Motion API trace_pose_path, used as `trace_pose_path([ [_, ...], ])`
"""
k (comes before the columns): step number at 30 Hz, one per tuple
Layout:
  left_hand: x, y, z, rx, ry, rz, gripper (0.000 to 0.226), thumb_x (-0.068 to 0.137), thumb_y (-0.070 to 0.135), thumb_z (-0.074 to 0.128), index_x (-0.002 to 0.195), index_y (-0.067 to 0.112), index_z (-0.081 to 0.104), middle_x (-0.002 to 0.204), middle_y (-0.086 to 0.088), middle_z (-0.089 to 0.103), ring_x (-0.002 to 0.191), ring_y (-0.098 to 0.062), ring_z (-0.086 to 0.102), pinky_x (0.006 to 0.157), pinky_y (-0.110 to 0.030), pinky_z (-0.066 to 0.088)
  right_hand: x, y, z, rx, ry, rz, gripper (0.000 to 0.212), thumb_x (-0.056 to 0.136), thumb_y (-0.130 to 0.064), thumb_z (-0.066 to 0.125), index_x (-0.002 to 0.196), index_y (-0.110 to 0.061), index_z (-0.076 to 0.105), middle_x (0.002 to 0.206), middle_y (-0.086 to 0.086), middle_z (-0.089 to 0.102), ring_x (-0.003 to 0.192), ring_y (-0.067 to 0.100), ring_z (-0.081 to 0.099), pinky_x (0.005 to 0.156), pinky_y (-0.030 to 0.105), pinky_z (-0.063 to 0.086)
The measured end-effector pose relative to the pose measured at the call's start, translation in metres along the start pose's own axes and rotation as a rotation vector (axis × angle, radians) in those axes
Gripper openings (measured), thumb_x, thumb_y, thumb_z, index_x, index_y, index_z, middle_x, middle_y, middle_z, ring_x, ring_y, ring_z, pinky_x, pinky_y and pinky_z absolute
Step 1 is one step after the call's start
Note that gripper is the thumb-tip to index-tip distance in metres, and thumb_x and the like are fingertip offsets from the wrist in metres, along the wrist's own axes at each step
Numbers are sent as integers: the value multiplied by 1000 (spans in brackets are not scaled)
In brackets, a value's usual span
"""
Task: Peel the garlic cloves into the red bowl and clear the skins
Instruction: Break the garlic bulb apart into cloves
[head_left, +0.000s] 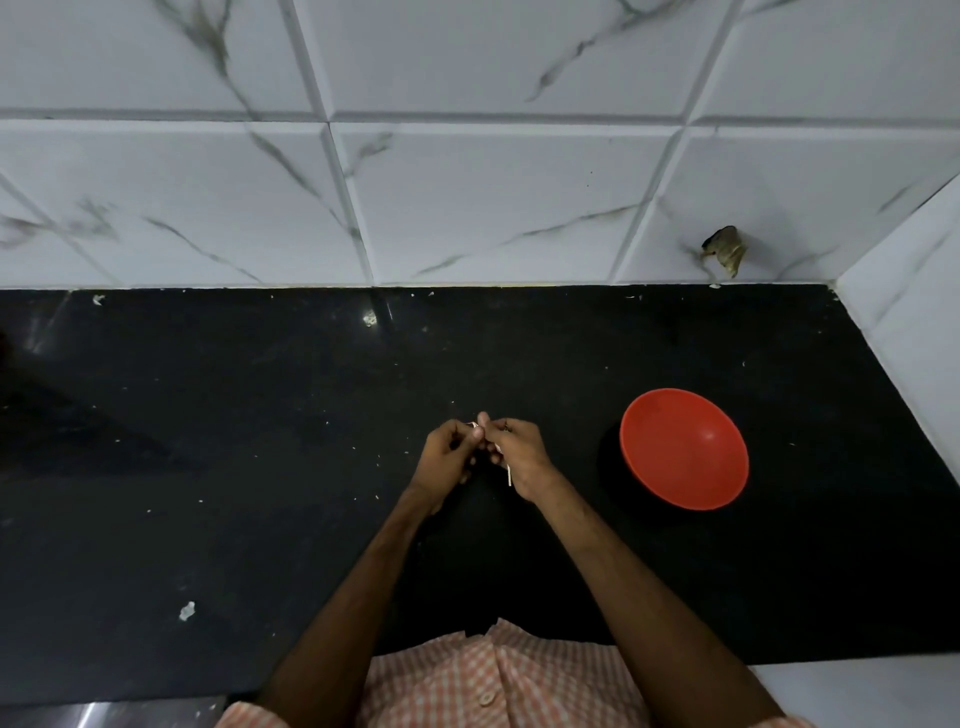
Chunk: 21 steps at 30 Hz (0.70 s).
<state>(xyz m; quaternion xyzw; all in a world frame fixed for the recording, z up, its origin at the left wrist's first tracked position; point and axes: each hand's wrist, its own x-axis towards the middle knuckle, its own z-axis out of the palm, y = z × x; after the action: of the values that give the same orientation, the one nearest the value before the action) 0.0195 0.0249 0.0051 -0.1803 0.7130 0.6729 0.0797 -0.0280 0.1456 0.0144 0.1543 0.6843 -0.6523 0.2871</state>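
Both hands meet fingertip to fingertip over the counter. Left hand (445, 457) and right hand (521, 457) have fingers curled, pinching a small garlic clove (475, 425) between them; it's mostly hidden. A pale skin strip (509, 475) hangs under the right hand. Red bowl (683, 448) sits at 3 o'clock from the hands, apart from them, upright on the black counter (260, 415). Skin scraps (187, 611) lie at 8 o'clock and near the tiled wall (467, 197) at 12.
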Motion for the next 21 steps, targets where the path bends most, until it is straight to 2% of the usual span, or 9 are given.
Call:
trace_pose_path([
  [2, -1, 0, 6, -40, 23, -18, 23, 106, 21, 49, 100, 1, 56, 75, -9, 60, 53, -5, 49, 43, -18, 38, 1, 2, 3, 35, 29, -5, 25, 97, -30, 67, 92, -6, 73, 77, 4, 68, 73, 14, 61, 66, 26, 50],
  [5, -2, 2, 14, -97, 75, -45, 23, 108, 20, 43, 97, 3, 54, 73, -4, 58, 56, -7, 50, 45, -19, 39, -2, 3, 8, 42, 93, -47, 27, 99, -27, 64, 103, -1, 70, 88, 8, 71, 76, 12, 64, 65, 24, 51],
  [8, -2, 8, 17, -131, 95, -53, 22, 108, 19, 41, 96, 5, 53, 74, -3, 59, 57, -7, 52, 48, -21, 41, -5, 3, 11, 78, 119, -70, 20, 100, -26, 64, 97, -7, 67, 82, 3, 68, 70, 10, 62, 61, 23, 51],
  [11, 2, 8, 16, -173, 146, -100, 22, 108, 20, 43, 100, 4, 56, 74, -2, 61, 57, -9, 53, 48, -22, 40, -3, 4, 12, 103, 109, -52, 23, 100, -30, 62, 101, -8, 69, 86, 4, 69, 78, 14, 64, 72, 29, 55],
  [13, 7, 4, 12, -212, 195, -147, 24, 107, 21, 46, 103, 2, 60, 74, -4, 61, 57, -10, 53, 47, -23, 40, -2, 3, 11, 88, 113, -60, 24, 101, -31, 61, 103, -8, 70, 90, 3, 69, 83, 14, 64, 73, 29, 53],
  [18, 8, -11, 0, -64, 245, -116, 18, 103, 13, 51, 103, 7, 67, 78, -6, 66, 55, -8, 54, 43, -21, 41, 3, 7, 3, -352, 152, -271, 14, 97, -24, 67, 100, -11, 71, 94, -2, 70, 91, 10, 66, 78, 21, 51],
  [21, 9, -17, -4, 88, 261, -82, 12, 100, 9, 55, 102, 11, 67, 84, -4, 70, 52, -3, 56, 42, -17, 42, 6, 16, 0, -537, 151, -279, 13, 93, -23, 72, 95, -10, 72, 97, 2, 69, 90, 12, 64, 78, 23, 48],
])
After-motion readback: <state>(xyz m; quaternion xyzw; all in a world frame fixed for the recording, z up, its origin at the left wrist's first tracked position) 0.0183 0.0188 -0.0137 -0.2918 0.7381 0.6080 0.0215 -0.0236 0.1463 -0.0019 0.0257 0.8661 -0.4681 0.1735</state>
